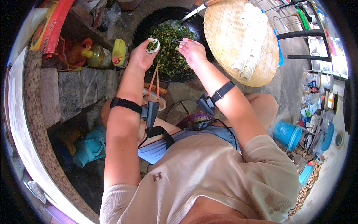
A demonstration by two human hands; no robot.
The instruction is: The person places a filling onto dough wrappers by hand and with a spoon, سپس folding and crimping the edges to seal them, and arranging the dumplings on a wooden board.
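My left hand cups a round white dough wrapper with green chopped filling on it, over the left side of a black wok. Chopped green filling with yellowish bits is heaped in the wok. Above the wok's right side, my right hand pinches a thin metal utensil, whose tip points left toward the wrapper; its exact kind is hard to tell. A metal spatula with a wooden handle leans in the wok at the back. A pair of chopsticks rests against the near rim.
Right of the wok, a round wooden board bears rows of white dough pieces. A yellow bottle and an oil jug stand at left. A blue bucket is at right, a turquoise jug lower left.
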